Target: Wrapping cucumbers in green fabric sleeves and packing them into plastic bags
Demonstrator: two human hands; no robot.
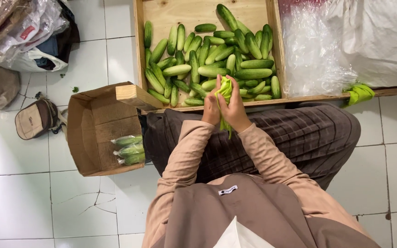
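Two hands meet at the near edge of the wooden crate (139,55). We find our left hand (211,109) and right hand (235,110) both closed on a green plastic bag (226,88), which bunches above the fingertips and trails down between the palms. Loose cucumbers (217,59) fill the crate just beyond. Three wrapped cucumber packs (128,149) lie in the cardboard box (86,138) to our left.

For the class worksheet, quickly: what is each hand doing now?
Left hand: closed on the green bag.
Right hand: closed on the same bag.
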